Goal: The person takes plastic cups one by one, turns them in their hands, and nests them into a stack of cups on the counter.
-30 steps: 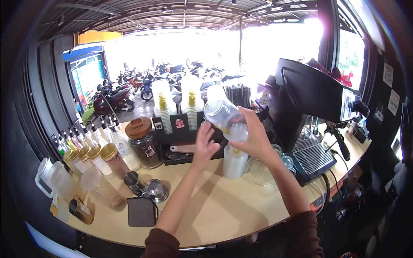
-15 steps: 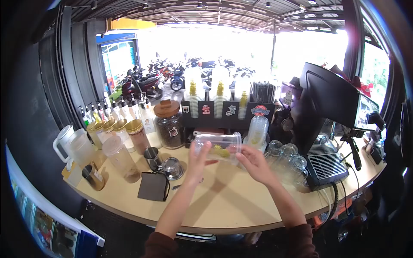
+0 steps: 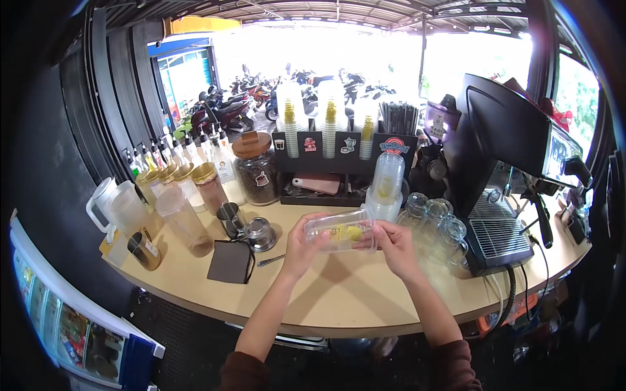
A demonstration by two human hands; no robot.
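Note:
A clear plastic cup [image 3: 340, 232] with a yellow-green print lies sideways between my hands, above the counter. My left hand [image 3: 305, 246] grips its base end on the left. At the rim end on the right, my right hand [image 3: 394, 247] holds it with thumb and fingers. Behind my right hand, a stack of clear cups [image 3: 389, 177] stands on the counter. A metal spoon handle [image 3: 270, 260] shows just left of my left hand, beside a dark cloth [image 3: 231, 262] and a metal filter [image 3: 259, 233].
Glass mugs [image 3: 438, 228] and an espresso machine [image 3: 501, 221] are at the right. A black organizer [image 3: 326, 184] with cup stacks stands behind. To the left are a coffee-bean jar [image 3: 255, 171], syrup bottles, canisters and a pitcher [image 3: 104, 201].
Both hands first drew the cup down toward me from beside the clear stack. The cup now sits slightly lower in view, both hands gripping its ends. The camera view has shifted.

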